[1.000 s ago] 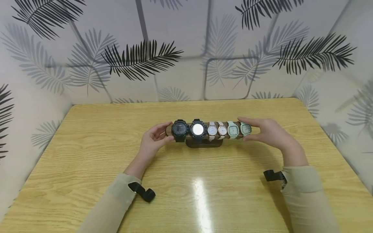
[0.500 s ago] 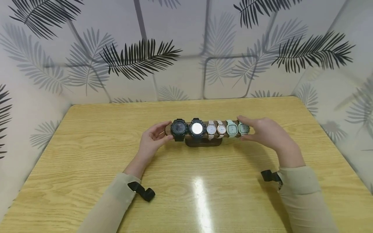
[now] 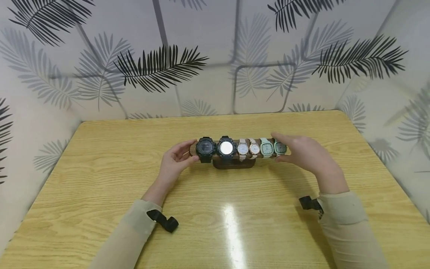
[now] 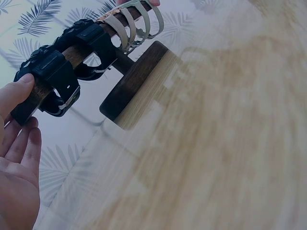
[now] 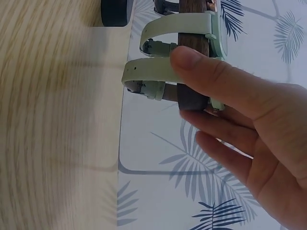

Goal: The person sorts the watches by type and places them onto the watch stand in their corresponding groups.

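A dark wooden watch stand (image 3: 234, 164) has a horizontal bar above an oblong base, which sits on the table. Along the bar, from left to right, are two bulky black watches (image 3: 205, 147), two small pale-strapped watches (image 3: 243, 148) with rose-gold rims, and two mint-green watches (image 3: 267, 148). My left hand (image 3: 173, 160) holds the bar's left end between thumb and fingers, beside the outer black watch. At the other end, my right hand (image 3: 309, 153) grips the bar; in the right wrist view its thumb (image 5: 189, 60) lies over the bar by the outermost mint strap (image 5: 148, 69).
The light wood table (image 3: 117, 168) spreads around the stand, with a glare streak (image 3: 233, 235) in front. Behind stands a wall covering with a palm-leaf pattern (image 3: 161, 71). Black straps with small mounts (image 3: 162, 220) sit at both sleeve cuffs.
My right hand and forearm have shifted slightly left. The head view has drifted a little, and both hands keep hold of the stand's bar.
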`<state>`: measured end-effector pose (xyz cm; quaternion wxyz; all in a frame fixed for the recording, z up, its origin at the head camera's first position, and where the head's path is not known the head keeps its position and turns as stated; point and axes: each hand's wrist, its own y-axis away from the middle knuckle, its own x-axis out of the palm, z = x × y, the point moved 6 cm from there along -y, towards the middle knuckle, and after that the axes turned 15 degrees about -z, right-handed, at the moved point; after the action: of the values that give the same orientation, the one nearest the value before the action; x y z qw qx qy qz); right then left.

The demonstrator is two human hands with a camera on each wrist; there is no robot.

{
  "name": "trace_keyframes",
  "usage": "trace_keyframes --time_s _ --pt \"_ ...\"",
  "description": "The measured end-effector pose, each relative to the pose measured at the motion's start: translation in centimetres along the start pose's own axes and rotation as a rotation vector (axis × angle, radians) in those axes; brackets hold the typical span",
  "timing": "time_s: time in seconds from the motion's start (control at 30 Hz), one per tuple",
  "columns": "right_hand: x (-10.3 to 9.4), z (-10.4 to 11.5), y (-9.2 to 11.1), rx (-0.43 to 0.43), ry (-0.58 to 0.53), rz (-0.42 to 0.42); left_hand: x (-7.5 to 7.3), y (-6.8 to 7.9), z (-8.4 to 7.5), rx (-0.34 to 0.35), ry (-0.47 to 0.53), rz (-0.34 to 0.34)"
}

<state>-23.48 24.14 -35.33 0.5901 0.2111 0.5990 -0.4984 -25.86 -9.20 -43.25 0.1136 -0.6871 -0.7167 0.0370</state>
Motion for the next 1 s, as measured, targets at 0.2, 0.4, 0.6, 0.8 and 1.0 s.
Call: trace_keyframes --time_s 0.2,0.4,0.6,0.8,1.0 --pt "-0.1 0.3 0.0 -0.008 -0.065 0.002 0.0 0.1 0.0 -0.003 -0.013 0.002" --pt "0.1 0.3 -0.2 -0.024 -0.093 -0.013 -0.1 0.1 0.0 -0.004 -0.024 -0.004" --pt "0.8 0.0 -0.4 0.001 -0.132 0.028 -0.2 0.1 0.0 0.002 -0.013 -0.009" --pt "1.2 -0.2 -0.6 -0.010 -0.157 0.026 -0.3 0.2 -0.1 0.008 0.008 -0.011" --pt "1.2 -0.3 -0.5 -0.002 -0.188 0.029 -0.2 0.4 -0.4 0.046 0.058 0.010"
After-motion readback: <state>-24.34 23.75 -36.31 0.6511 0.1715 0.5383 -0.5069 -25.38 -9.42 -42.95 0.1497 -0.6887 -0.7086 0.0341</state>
